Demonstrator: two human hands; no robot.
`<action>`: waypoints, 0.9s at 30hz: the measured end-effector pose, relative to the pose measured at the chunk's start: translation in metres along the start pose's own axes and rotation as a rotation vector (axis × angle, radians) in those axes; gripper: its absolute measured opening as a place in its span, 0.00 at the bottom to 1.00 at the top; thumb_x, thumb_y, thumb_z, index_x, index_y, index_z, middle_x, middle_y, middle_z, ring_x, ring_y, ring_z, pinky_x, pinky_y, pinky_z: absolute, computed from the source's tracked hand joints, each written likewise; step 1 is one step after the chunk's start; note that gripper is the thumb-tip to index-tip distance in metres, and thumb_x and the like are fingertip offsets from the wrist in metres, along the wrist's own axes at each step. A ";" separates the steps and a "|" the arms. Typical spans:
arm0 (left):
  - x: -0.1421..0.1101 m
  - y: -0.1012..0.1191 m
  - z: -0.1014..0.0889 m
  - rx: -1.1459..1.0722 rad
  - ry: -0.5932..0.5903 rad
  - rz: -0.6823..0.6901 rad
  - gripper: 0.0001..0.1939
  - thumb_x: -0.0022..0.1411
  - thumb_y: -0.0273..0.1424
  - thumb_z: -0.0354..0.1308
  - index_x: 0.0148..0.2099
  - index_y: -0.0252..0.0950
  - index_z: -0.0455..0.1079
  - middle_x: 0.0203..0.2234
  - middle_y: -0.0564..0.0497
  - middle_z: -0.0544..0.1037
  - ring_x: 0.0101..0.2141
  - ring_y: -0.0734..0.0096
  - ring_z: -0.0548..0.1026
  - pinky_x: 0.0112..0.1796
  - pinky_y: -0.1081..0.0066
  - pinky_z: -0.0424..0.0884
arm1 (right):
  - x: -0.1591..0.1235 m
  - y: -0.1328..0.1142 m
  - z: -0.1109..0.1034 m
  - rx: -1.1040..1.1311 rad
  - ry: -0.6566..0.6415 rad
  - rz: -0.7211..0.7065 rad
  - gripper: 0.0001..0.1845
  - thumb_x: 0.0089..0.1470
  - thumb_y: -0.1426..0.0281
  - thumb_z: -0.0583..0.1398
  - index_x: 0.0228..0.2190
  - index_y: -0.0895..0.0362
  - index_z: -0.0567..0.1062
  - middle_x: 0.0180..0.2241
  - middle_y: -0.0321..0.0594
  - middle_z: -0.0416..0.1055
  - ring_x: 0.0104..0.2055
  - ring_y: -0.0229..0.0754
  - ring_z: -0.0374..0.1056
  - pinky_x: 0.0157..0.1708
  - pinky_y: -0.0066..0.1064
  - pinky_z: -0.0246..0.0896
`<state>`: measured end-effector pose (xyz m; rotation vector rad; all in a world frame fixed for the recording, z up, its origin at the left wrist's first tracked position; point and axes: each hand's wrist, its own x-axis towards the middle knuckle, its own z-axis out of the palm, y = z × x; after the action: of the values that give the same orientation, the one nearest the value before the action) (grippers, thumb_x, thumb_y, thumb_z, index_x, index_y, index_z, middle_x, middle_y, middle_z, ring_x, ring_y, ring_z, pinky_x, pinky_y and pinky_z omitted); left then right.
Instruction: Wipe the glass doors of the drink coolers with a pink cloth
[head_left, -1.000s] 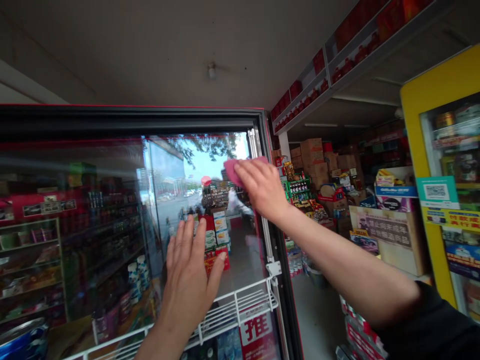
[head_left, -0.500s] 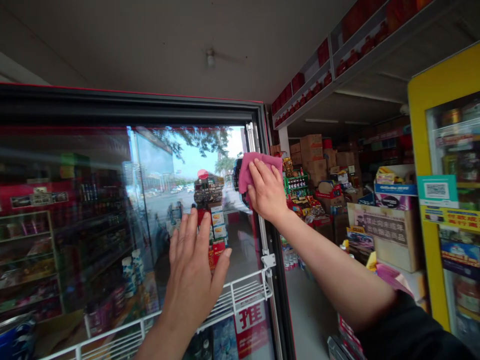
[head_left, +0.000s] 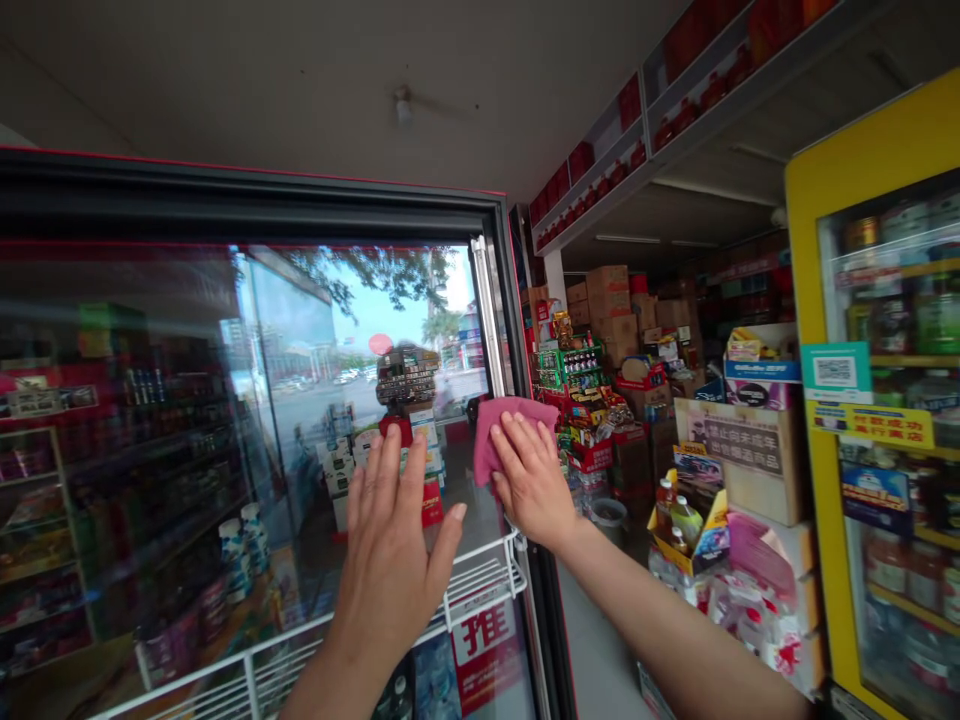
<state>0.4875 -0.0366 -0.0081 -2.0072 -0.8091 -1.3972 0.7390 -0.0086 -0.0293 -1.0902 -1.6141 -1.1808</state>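
Reflective glass point(head_left: 180, 400) fills the frame's left, bordered by black rubbery seals. Right hand point(head_left: 534, 490), centre-right, presses a soft pink cloth point(head_left: 495, 435) under extended fingers; left hand point(head_left: 394, 550), lower centre, is spread.

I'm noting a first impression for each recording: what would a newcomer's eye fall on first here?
Probably the bright pink cloth under the right hand, near the right edge of the large black-framed glass door. Just left of it, the left hand is raised with fingers spread before the glass. At the far right, the tall yellow-framed display cabinet full of bottles also stands out.
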 end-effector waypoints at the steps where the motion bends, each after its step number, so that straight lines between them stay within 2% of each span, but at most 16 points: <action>1: -0.001 0.000 0.000 0.000 0.002 -0.002 0.43 0.77 0.41 0.55 0.85 0.42 0.41 0.83 0.35 0.51 0.81 0.40 0.53 0.74 0.31 0.60 | -0.009 -0.001 0.001 0.004 -0.015 0.002 0.47 0.73 0.70 0.56 0.83 0.52 0.41 0.79 0.53 0.60 0.82 0.58 0.54 0.79 0.65 0.53; 4: -0.002 -0.001 0.000 0.003 -0.003 -0.007 0.44 0.77 0.41 0.56 0.85 0.42 0.40 0.83 0.35 0.51 0.81 0.40 0.53 0.74 0.31 0.61 | -0.020 0.000 0.000 0.023 -0.059 0.007 0.48 0.72 0.69 0.57 0.83 0.51 0.42 0.79 0.54 0.59 0.82 0.62 0.56 0.76 0.70 0.58; 8: 0.001 -0.003 -0.004 0.013 0.015 0.004 0.44 0.77 0.40 0.56 0.85 0.42 0.40 0.83 0.35 0.50 0.81 0.40 0.53 0.74 0.31 0.61 | 0.007 0.008 -0.003 0.025 -0.067 0.018 0.47 0.69 0.68 0.60 0.82 0.53 0.49 0.80 0.55 0.56 0.83 0.66 0.51 0.77 0.75 0.55; 15: 0.005 -0.013 -0.008 0.063 0.047 0.013 0.44 0.77 0.40 0.56 0.85 0.40 0.42 0.83 0.36 0.51 0.81 0.39 0.54 0.72 0.31 0.65 | 0.104 0.028 -0.008 -0.016 -0.007 0.065 0.44 0.70 0.64 0.61 0.80 0.59 0.55 0.83 0.57 0.48 0.86 0.65 0.42 0.81 0.70 0.45; 20: 0.003 -0.027 -0.011 0.080 0.065 0.004 0.43 0.77 0.41 0.56 0.85 0.40 0.44 0.83 0.36 0.52 0.81 0.39 0.54 0.73 0.31 0.64 | 0.178 0.052 -0.005 0.016 0.128 0.122 0.46 0.71 0.61 0.57 0.81 0.61 0.50 0.84 0.58 0.43 0.87 0.64 0.35 0.81 0.68 0.45; 23: 0.004 -0.033 -0.013 0.085 0.074 -0.003 0.43 0.77 0.41 0.56 0.85 0.41 0.43 0.83 0.37 0.52 0.81 0.39 0.54 0.73 0.31 0.64 | 0.224 0.070 -0.001 0.065 0.213 0.190 0.46 0.73 0.58 0.55 0.80 0.63 0.47 0.83 0.63 0.42 0.86 0.64 0.40 0.80 0.67 0.49; 27: 0.005 -0.040 -0.019 0.091 0.075 -0.014 0.44 0.76 0.40 0.56 0.85 0.43 0.41 0.83 0.38 0.52 0.81 0.40 0.54 0.73 0.32 0.64 | 0.280 0.088 -0.004 0.046 0.246 0.241 0.43 0.73 0.54 0.54 0.79 0.59 0.52 0.82 0.61 0.48 0.84 0.65 0.47 0.78 0.68 0.53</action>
<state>0.4471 -0.0231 0.0064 -1.8733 -0.8399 -1.4089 0.7473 0.0492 0.2581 -1.0341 -1.2775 -1.0668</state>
